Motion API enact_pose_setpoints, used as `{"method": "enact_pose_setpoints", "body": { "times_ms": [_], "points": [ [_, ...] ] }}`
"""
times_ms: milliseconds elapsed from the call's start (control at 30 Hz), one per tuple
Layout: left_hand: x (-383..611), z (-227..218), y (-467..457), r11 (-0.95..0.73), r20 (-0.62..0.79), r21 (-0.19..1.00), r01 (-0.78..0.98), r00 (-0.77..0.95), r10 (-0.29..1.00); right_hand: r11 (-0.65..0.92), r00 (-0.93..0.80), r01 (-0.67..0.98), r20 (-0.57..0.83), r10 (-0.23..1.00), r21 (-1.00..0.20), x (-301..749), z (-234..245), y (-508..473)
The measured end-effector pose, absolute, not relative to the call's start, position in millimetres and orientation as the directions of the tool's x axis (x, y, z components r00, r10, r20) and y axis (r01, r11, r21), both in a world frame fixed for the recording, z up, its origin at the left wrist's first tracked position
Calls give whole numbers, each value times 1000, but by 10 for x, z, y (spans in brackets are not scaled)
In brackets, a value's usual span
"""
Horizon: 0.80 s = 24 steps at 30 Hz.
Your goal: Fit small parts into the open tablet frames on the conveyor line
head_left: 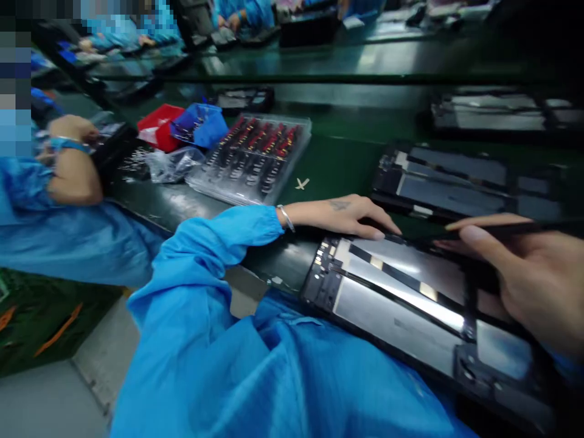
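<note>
Now left hand (347, 216) presses the panel (401, 304); right hand (524, 274) grips a stylus (502, 231) above it

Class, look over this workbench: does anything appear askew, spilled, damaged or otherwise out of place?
One small oddity: a pale cross-shaped scrap lies loose on the green bench top, beside the clear plastic parts tray. The open black tablet chassis overhangs the bench edge, steadied by the left hand; the right hand holds a thin black tool.

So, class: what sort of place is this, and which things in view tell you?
Probably an electronics assembly line. The left hand steadies an opened black tablet-like device, a clear plastic tray of small red-and-black parts sits on the green workbench, and co-workers wear blue smocks.
</note>
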<state>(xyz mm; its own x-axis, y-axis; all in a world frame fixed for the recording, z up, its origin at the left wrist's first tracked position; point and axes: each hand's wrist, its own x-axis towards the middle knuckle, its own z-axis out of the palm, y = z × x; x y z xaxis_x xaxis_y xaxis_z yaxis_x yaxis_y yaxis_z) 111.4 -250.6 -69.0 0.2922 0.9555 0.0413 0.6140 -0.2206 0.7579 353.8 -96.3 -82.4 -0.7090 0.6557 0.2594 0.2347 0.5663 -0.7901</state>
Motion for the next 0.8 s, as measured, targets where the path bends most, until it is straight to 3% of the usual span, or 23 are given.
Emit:
{"method": "enact_pose_setpoints", "body": {
  "times_ms": [200,800],
  "points": [
    [1024,-632,-2615,-98,-43,765,637,202,979,552,-765,119,278,581,-825,3372,-682,-1132],
    [1038,-670,-2611,-99,-27,788,607,195,981,639,-819,178,248,518,-748,3389,-551,-1181]
  ]
}}
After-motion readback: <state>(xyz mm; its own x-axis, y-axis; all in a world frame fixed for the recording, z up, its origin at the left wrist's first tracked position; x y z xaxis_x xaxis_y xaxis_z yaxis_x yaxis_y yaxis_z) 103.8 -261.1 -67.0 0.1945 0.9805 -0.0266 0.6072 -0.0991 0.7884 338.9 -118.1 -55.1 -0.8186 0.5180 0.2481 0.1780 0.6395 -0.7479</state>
